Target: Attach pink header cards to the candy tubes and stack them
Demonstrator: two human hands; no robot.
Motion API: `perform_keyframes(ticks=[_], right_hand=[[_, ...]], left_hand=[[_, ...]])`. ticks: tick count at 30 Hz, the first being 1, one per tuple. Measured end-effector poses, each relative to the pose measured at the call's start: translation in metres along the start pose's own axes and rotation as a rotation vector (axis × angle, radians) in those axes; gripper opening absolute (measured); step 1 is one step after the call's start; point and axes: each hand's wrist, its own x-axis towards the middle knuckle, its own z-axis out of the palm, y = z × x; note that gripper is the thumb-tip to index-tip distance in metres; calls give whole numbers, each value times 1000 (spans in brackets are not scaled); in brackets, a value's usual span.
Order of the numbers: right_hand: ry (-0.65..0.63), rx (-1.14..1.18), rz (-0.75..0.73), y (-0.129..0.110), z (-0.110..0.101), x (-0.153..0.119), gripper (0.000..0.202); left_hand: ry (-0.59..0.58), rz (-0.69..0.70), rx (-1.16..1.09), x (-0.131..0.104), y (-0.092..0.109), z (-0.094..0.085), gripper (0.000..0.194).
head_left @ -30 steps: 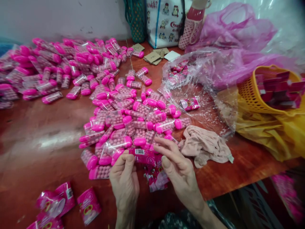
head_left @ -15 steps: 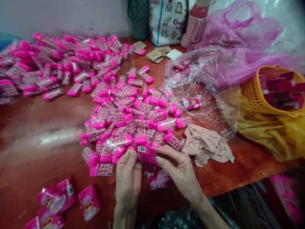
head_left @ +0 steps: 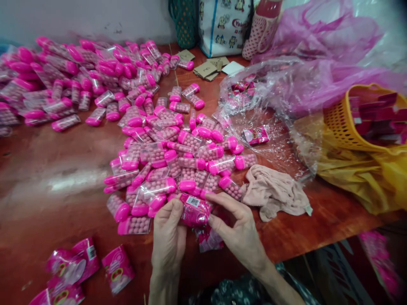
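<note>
Between my two hands is a pink printed packet (head_left: 195,210) with a white barcode label facing up. My left hand (head_left: 168,233) pinches its left end between thumb and fingers. At the packet's right end, my right hand (head_left: 240,228) grips with thumb and forefinger. More pink wrappers (head_left: 210,239) lie on the table just below the packet, partly hidden by it and my right hand. Right beyond my hands spreads a heap of clear containers (head_left: 155,154) with bright pink caps, filled with pale pink balls.
A larger heap of the same containers (head_left: 63,80) lies at the back left. Several pink packets (head_left: 117,269) rest at the front left. To the right are a crumpled cloth (head_left: 273,192), clear plastic (head_left: 280,123) and a yellow basket (head_left: 340,123) of dark pink pieces. Bags (head_left: 222,29) stand behind.
The packet has turned in my hands, so more of its face and barcode shows. Both hands stay in nearly the same place. The view has shifted slightly.
</note>
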Motion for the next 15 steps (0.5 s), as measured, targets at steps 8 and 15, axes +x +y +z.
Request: perform_keyframes(ticks=[8, 15], right_hand=[[14, -13, -54, -5, -2, 3, 20], [-9, -70, 28, 2, 0, 3, 13]], left_hand=[[40, 233, 102, -6, -2, 4, 9], [-107, 90, 58, -2, 2, 2, 26]])
